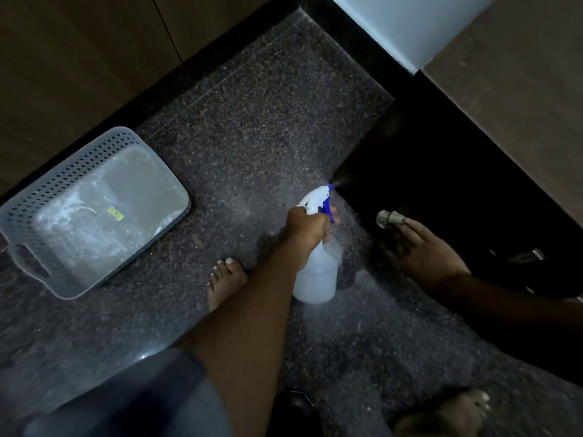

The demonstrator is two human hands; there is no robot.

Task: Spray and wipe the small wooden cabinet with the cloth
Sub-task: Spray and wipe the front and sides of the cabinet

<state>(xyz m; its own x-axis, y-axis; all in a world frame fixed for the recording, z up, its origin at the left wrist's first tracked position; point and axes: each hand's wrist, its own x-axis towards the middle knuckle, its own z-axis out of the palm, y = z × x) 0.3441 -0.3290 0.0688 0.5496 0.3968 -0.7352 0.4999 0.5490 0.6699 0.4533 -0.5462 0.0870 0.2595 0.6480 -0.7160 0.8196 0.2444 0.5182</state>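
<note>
My left hand grips a translucent white spray bottle with a white and blue trigger head. Its nozzle points up and right at the dark front of the small wooden cabinet, and a faint mist shows at the nozzle tip. The cabinet's brown top fills the upper right. My right hand reaches to the cabinet front, with its fingertips around a small metal knob. A second metal handle shows further right. I see no cloth; the shadow at the right is too dark to read.
A grey perforated plastic basket lies on the dark speckled stone floor at the left. Brown wooden panels line the upper left. A bare foot is beside the bottle, another foot at the bottom right.
</note>
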